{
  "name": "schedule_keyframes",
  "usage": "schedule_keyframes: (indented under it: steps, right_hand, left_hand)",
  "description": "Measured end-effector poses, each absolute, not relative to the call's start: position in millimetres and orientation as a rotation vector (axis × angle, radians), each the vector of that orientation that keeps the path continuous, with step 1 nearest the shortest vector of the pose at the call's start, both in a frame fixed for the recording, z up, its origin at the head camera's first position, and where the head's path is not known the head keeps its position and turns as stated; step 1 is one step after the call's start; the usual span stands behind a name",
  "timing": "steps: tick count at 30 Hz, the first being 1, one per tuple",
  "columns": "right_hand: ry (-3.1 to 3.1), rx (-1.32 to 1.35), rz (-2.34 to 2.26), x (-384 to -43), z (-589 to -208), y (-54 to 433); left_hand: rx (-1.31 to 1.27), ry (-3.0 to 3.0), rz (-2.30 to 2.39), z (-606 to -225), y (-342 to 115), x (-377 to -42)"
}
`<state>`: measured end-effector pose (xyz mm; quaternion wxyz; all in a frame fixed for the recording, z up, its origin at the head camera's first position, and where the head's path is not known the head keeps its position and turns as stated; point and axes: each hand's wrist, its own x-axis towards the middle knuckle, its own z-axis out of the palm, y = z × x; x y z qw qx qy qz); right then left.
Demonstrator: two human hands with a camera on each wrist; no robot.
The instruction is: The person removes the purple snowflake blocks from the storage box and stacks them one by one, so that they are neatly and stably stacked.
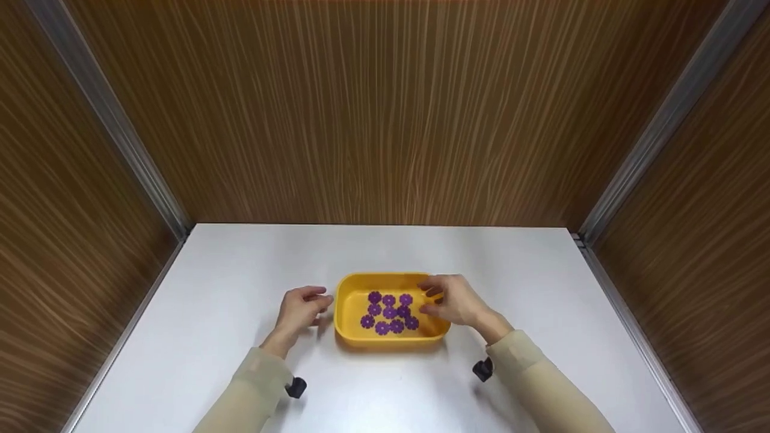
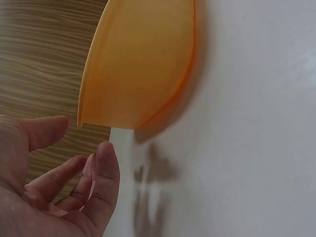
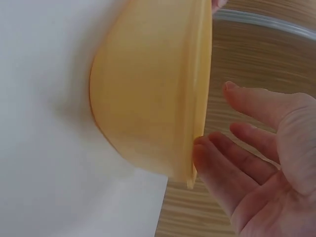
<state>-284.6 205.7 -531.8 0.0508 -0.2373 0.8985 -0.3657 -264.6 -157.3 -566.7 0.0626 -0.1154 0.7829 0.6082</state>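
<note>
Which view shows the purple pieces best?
The head view: it looks down into the yellow tray, onto the purple pieces. Both wrist views show the tray's outside, none of the pieces.

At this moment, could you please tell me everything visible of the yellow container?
The yellow container is open-topped and rectangular, with rounded corners, a rim and sides narrowing downward. It looks like smooth plastic. It stands upright on the white table, with purple flower-shaped pieces inside. The right hand is at its right end; I cannot tell whether it touches the rim. The left hand is beside its left end, apart.
</note>
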Motion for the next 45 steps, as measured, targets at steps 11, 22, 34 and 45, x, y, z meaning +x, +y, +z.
schedule_keyframes:
  steps: [11,22,34,45]
  right_hand:
    - [2.683,-0.633,-0.942,-306,-542,177]
    - [2.656,-0.553,-0.837,-311,-550,162]
    - [2.693,-0.714,-0.651,-316,-557,160]
    - [2.623,-0.658,-0.677,-317,-560,157]
  left_hand:
    - [-0.415,2.289,1.876,-568,-150,-266]
    - [-0.385,2.248,1.919,-567,-146,-268]
    - [-0.380,2.266,1.852,-564,-142,-268]
    - [-0.396,2.285,1.830,-564,-140,-267]
